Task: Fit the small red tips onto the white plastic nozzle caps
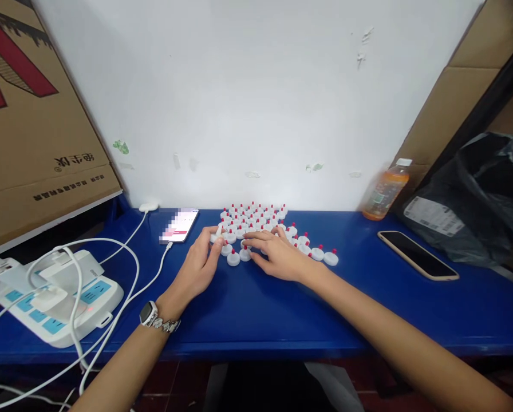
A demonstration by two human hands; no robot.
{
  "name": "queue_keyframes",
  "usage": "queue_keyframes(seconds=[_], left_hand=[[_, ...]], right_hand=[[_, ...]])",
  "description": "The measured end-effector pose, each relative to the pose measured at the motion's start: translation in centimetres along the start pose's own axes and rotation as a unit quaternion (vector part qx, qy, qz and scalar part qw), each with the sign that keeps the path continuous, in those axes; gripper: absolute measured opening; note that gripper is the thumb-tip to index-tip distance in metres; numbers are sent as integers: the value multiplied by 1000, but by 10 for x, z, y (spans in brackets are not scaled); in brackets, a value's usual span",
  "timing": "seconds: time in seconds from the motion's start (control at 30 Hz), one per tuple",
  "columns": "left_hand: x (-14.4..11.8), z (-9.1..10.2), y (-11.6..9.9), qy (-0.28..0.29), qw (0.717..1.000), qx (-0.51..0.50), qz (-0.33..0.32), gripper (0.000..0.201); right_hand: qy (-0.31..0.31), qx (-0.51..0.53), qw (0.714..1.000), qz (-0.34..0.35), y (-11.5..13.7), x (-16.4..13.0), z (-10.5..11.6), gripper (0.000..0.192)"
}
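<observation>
Many white round caps with small red tips [331, 259] stand upright in a close cluster on the blue table, against the wall side. At the cluster's left front edge, my left hand [200, 260] is closed, with a white cap [217, 233] pinched between thumb and fingers. My right hand [277, 254] reaches over the front of the cluster, palm down, its fingers apart and stretched to the left. Its fingertips are close to a front white cap [245, 254]; whether they touch it I cannot tell. Some caps are hidden under this hand.
Left on the blue table [256, 315] are a charging phone [180, 225] and a white power strip [67, 303] with looping cables. On the right lie another phone [417, 255], an orange drink bottle [386, 190] and a black plastic bag [475, 200]. A white wall [256, 103] rises behind.
</observation>
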State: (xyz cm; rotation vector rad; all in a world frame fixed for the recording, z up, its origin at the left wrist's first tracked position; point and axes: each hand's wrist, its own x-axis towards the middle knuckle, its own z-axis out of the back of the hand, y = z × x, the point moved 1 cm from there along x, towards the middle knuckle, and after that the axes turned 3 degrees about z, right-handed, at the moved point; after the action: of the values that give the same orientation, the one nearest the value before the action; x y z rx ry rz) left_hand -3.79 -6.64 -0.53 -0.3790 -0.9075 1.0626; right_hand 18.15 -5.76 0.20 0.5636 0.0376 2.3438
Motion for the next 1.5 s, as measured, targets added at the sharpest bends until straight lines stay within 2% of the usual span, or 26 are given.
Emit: queue_keyframes(seconds=[0.13, 0.27, 0.4, 0.57, 0.67, 0.8, 1.0, 1.2, 1.5], left_hand=[[-2, -3, 1, 27, 1000, 1, 2, 36], [-2, -7, -1, 63, 998, 14, -5, 36], [3, -15, -11, 92, 992, 59, -67, 35], [28, -34, -24, 94, 979, 115, -137, 35], [47, -49, -28, 95, 973, 141, -156, 37], [56, -62, -28, 108, 971, 157, -142, 40], [46, -58, -16, 99, 973, 161, -131, 39], [44, -62, -12, 105, 964, 190, -154, 38], [44, -62, -5, 103, 951, 232, -177, 40]], right_hand=[[-26, 10, 999, -31, -9, -15, 10, 29], [-41, -39, 995, -78, -27, -24, 21, 26], [-31, -66, 992, -105, -46, -28, 24, 20], [-63, -29, 984, -162, -72, -29, 29, 24], [-56, -19, 986, -157, -80, -29, 32, 18], [-30, 12, 991, -128, -83, -32, 35, 12], [-94, 26, 984, -146, -85, -40, 43, 7], [-80, 91, 979, -166, -79, -38, 38, 8], [-73, 37, 983, -164, -73, -44, 37, 18]])
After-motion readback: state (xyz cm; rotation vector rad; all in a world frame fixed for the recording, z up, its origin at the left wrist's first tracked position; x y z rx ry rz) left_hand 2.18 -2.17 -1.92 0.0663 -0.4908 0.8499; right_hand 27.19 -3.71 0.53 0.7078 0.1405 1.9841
